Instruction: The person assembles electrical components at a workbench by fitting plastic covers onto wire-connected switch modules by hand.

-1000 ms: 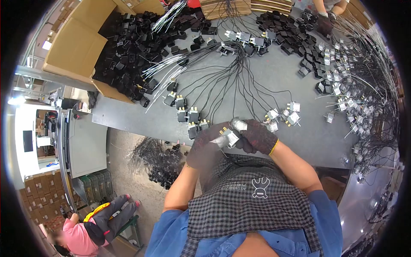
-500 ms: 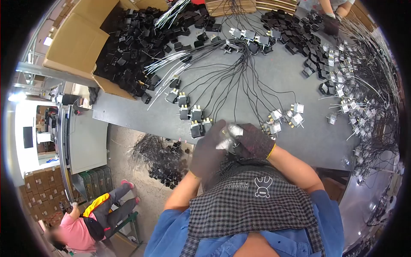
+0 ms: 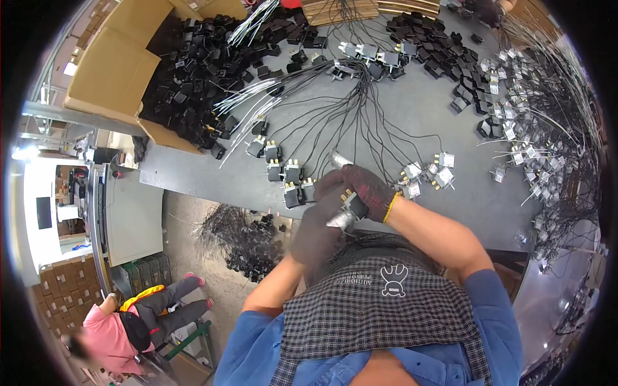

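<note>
Dark, worn gloves with silvery-wrapped fingertips cover both hands, which meet at the table's near edge above the checked apron. Between them is a small black plug housing (image 3: 355, 204) with brass-coloured prongs. My left hand (image 3: 317, 233), blurred, is closed on its lower left side with the thumb against it. Curled over its upper right side is my right hand (image 3: 368, 192), one silvery fingertip pointing away. The wire of this piece is hidden. Left of the hands, several black plugs with brass prongs (image 3: 292, 172) lie on wires; right of them are several silver-faced ones (image 3: 444, 168).
Loose black housings (image 3: 199, 77) are heaped by a cardboard box (image 3: 106, 71) at the left. More housings (image 3: 438, 48) and wired silver parts (image 3: 521, 151) cover the right side. A person in pink (image 3: 116, 334) is at lower left; another's gloved hand (image 3: 487, 13) is at top right.
My right hand has moved up and left across my left hand, fingers curling further over. The black plug housing with its prongs now shows between the hands. The other person's gloved hand has moved upward.
</note>
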`<state>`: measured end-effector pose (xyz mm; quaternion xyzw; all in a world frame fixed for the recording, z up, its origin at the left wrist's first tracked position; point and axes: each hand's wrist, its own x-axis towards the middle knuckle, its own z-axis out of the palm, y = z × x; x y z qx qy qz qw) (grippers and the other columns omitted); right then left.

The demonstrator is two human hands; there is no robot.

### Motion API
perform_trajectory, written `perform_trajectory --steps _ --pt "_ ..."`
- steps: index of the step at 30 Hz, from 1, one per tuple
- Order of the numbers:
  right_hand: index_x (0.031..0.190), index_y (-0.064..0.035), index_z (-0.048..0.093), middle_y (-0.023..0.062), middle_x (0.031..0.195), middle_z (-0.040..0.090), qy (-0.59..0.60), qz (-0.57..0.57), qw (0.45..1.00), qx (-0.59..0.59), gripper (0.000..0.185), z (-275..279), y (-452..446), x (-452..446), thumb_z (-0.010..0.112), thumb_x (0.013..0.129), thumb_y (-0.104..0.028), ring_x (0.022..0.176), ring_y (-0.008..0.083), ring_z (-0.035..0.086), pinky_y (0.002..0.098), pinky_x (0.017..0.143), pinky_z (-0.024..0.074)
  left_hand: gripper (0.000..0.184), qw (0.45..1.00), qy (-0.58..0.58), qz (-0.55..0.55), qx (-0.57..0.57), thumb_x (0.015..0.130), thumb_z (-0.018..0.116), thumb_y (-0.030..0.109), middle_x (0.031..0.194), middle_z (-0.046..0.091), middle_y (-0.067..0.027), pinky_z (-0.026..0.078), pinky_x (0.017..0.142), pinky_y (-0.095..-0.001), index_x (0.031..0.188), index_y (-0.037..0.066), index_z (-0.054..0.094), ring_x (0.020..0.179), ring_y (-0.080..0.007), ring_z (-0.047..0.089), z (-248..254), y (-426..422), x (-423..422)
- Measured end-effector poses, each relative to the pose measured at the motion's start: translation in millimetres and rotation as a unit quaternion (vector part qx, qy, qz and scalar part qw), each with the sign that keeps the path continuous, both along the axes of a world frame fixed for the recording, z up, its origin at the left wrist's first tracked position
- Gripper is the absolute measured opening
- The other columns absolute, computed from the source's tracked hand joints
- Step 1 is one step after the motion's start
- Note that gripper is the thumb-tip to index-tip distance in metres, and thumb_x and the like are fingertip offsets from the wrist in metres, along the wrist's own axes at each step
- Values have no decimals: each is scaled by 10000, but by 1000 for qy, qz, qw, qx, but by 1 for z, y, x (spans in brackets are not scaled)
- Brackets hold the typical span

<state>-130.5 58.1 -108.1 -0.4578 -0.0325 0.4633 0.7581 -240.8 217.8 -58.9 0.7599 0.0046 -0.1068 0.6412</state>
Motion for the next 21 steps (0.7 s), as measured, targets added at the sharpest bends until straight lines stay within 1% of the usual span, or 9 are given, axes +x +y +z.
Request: perform_trajectory --steps 3,7,9,10,11,13,15,18,21 --pt "1183 25 705 174 1084 776 119 13 988 -94 412 19 10 2 527 1064 -327 985 226 758 386 878 619 556 997 65 -46 -5 952 715 135 1398 703 -137 535 1019 -392 1490 39 609 1153 -211 697 9 11 13" --pt "1180 29 710 162 1092 775 152 -29 988 -6 420 3 12 -11 511 1074 -325 999 231 756 398 883 612 543 991 -75 -74 86 945 728 124 1411 697 -147 527 1049 -386 1473 46 626 1210 -245 693 1 17 26" --pt "1184 26 716 157 1127 771 153 -73 985 10 415 -11 6 -11 501 1081 -314 1044 241 751 412 935 597 560 994 22 -102 33 937 750 138 1413 697 -140 510 1080 -385 1470 26 621 1243 -256 680 11 21 35" --pt "1203 -4 731 138 1167 765 -284 -16 952 -111 401 13 -7 -13 530 1071 -324 1095 235 735 388 999 564 569 990 -29 -128 52 933 757 168 1396 707 -128 517 1066 -386 1464 13 624 1229 -255 685 -6 32 34" --pt "1221 -44 746 118 1187 758 -469 0 864 -185 325 18 -14 -9 576 1048 -260 1135 216 715 363 1044 529 581 982 -84 -151 73 929 764 199 1379 717 -116 524 1053 -388 1457 0 626 1215 -255 689 -16 42 38" --pt "1257 -70 728 111 1201 744 -303 12 890 -341 282 -1 -14 7 587 1041 -184 1045 215 743 369 931 586 497 989 -68 -69 108 954 737 125 1225 741 -110 570 949 -366 1432 21 648 1095 -216 708 19 55 51" --pt "1438 -52 610 112 1251 746 -119 -187 974 -35 421 48 -58 20 588 1077 -267 875 228 764 341 744 598 505 995 -29 80 -59 946 733 103 1222 742 -105 574 922 -367 1434 9 644 1040 -228 713 12 86 58" --pt "1405 -89 645 61 1176 732 -263 -356 885 -142 381 58 -111 58 601 1062 -247 865 124 708 284 678 546 514 980 137 144 4 948 721 99 1187 747 -95 581 852 -358 1445 4 632 946 -220 711 -1 140 67" --pt "1326 -111 680 134 1239 742 -480 -431 503 -575 406 -8 -233 153 735 947 -246 1041 296 739 427 890 590 504 976 66 191 78 943 708 78 1151 753 -107 578 785 -345 1438 18 642 868 -200 699 -46 142 63"
